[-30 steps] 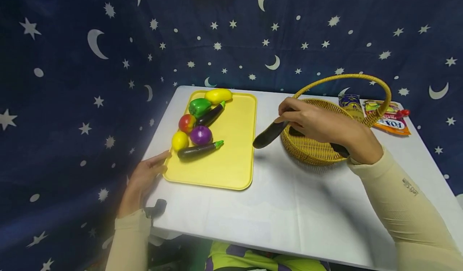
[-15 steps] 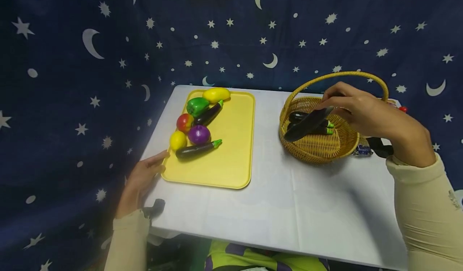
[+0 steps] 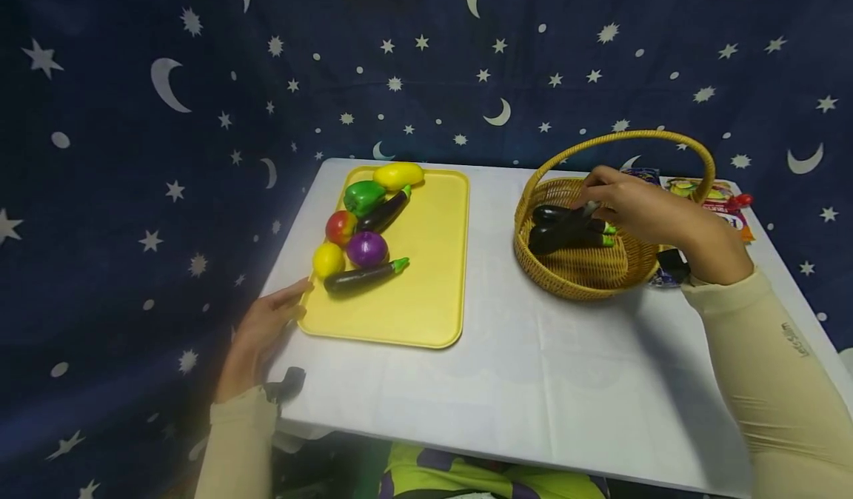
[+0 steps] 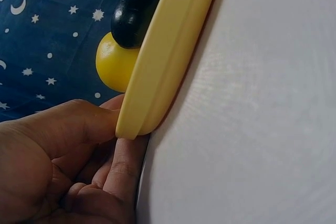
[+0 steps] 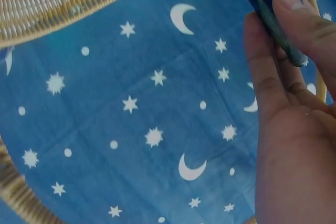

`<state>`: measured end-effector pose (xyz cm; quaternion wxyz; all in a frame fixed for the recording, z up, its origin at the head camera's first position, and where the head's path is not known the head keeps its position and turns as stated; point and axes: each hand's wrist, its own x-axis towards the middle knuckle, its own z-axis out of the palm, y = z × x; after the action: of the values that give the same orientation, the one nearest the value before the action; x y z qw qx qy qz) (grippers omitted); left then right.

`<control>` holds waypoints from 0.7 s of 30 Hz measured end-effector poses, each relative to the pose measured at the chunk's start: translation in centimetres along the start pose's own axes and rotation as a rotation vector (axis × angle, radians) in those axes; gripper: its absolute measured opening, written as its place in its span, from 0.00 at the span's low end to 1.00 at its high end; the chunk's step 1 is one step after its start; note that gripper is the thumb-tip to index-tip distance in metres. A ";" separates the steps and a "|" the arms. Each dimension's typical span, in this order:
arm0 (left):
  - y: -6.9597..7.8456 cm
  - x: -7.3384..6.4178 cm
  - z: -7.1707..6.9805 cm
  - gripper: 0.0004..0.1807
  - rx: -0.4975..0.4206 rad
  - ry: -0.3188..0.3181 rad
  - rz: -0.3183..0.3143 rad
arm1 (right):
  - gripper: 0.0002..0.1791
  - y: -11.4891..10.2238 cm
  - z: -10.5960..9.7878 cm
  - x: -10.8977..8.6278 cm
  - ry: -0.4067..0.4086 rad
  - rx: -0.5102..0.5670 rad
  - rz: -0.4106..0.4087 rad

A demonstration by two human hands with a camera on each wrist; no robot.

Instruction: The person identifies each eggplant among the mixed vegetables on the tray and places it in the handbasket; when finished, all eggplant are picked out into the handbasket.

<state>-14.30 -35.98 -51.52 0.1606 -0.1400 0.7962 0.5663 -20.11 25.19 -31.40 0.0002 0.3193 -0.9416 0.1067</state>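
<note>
My right hand (image 3: 636, 204) pinches a dark eggplant (image 3: 554, 237) by its end, thumb against fingers, inside the wicker basket (image 3: 566, 289). Under it lie other dark eggplants with green stems (image 3: 608, 240), partly covered. The right wrist view shows the tapered end of the held eggplant (image 5: 270, 11) between thumb and fingers. At the left edge of the yellow tray (image 3: 420, 292), my left hand (image 3: 265, 323) holds the rim; in the left wrist view the tray's edge (image 4: 163, 72) sits between thumb and index finger.
On the tray are a yellow mango-like fruit (image 3: 400, 175), green pepper (image 3: 363, 198), red-yellow fruit (image 3: 340, 227), lemon (image 3: 329, 260), purple round vegetable (image 3: 367, 249) and two eggplants (image 3: 360, 277). The basket's tall handle (image 3: 626, 135) arches overhead. Snack packets (image 3: 723, 203) lie behind the basket.
My right hand has carried the eggplant rightward from between tray and basket, then lowered it into the basket onto the other eggplants. My left hand stays at the tray's edge.
</note>
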 end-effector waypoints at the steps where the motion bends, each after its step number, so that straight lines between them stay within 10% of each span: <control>1: 0.0 0.0 0.1 0.32 -0.002 0.001 -0.004 | 0.21 0.0 0.2 0.2 -0.011 0.005 0.007; 21: -0.1 0.1 0.0 0.32 -0.018 0.021 0.013 | 0.18 2.9 1.9 0.2 -0.140 -0.083 0.167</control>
<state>-14.34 -36.06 -51.63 0.1473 -0.1420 0.7935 0.5731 -21.86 26.94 -33.81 -0.0614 0.2459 -0.9663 0.0447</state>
